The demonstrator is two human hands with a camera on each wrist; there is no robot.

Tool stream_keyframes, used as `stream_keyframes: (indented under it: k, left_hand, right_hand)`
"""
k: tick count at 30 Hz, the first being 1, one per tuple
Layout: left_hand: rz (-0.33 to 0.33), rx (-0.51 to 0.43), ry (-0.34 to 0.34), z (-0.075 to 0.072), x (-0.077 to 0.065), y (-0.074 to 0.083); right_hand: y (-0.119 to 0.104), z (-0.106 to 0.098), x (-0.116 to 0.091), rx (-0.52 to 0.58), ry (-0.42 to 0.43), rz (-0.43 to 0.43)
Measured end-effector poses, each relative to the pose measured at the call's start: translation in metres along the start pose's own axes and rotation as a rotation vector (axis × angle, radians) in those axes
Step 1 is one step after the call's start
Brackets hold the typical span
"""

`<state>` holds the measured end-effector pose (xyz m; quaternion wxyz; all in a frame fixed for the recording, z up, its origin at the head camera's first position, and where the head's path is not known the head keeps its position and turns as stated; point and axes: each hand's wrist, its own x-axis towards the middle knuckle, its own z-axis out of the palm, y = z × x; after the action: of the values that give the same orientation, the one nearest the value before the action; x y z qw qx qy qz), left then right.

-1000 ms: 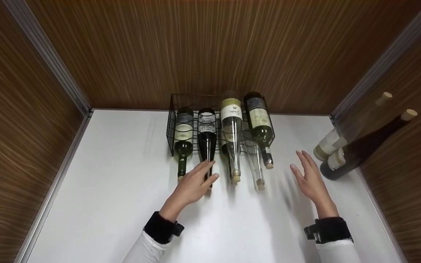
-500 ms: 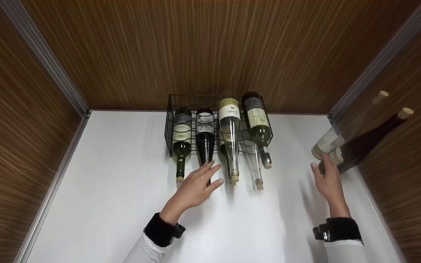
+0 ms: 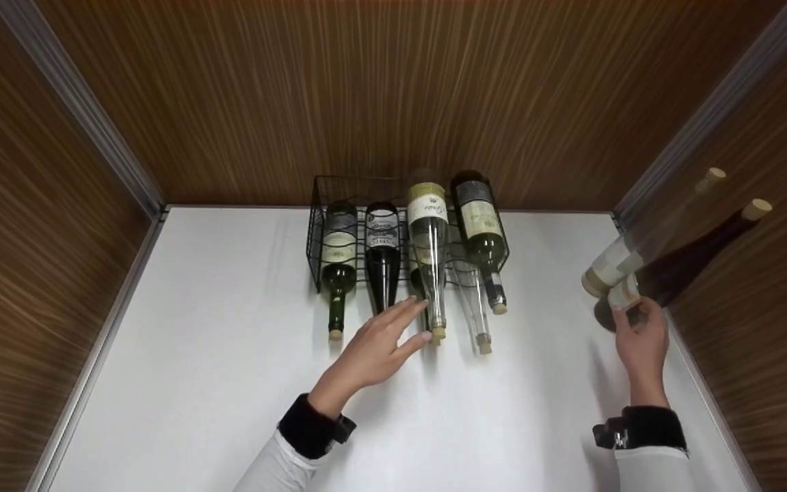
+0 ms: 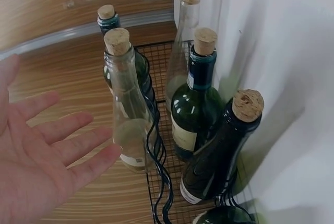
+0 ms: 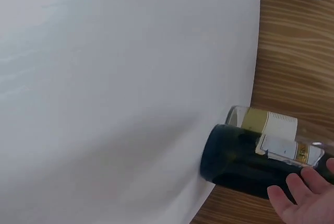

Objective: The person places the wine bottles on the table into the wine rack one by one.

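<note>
My right hand (image 3: 645,348) is at the lower body of a dark corked wine bottle (image 3: 680,270), thumb on one side and bent fingers on the other. The bottle stands upright by the right wall; in the right wrist view its dark base (image 5: 224,156) shows beside the fingertips. Right behind it stands a clear corked bottle (image 3: 613,266). My left hand (image 3: 374,352), fingers spread and holding nothing, hovers in front of a black wire rack (image 3: 311,236). It overlaps the neck of a dark bottle (image 3: 383,266) there, close to a clear bottle (image 4: 125,93).
Several corked bottles lie in the rack, necks toward me, among them a green bottle (image 3: 339,273) at left and another green bottle (image 3: 484,232) at upper right. Wood-grain panels (image 3: 393,89) enclose the white table (image 3: 229,342) at back and sides.
My right hand has moved right to the dark standing bottle, its fingers bending in around it. My left hand has drifted slightly right before the rack. The bottles have stayed in place.
</note>
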<state>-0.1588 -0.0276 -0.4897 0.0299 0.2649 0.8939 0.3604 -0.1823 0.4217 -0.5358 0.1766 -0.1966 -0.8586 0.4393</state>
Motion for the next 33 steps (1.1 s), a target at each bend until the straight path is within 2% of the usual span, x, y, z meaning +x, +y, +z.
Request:
stream_keyframes:
  k: [5,12,23,28,33]
  left_hand:
    - [0.019,0.003,-0.012,0.001,0.006,0.008]
    - [0.099,0.039,-0.011,0.004,0.016,0.016]
    - [0.16,0.058,-0.035,0.015,0.026,0.034]
    - [0.158,0.03,-0.062,0.021,0.027,0.038]
    - [0.147,-0.017,-0.092,0.025,0.029,0.04]
  right_hand:
    - [0.004,-0.006,0.006,-0.008,0.047,0.104]
    - [0.01,-0.011,0.018,-0.021,0.124,0.165]
    - [0.014,-0.015,0.038,0.086,0.069,0.298]
    - [0.018,-0.016,0.048,0.117,0.036,0.36]
    - [0.021,-0.014,0.053,0.137,0.025,0.363]
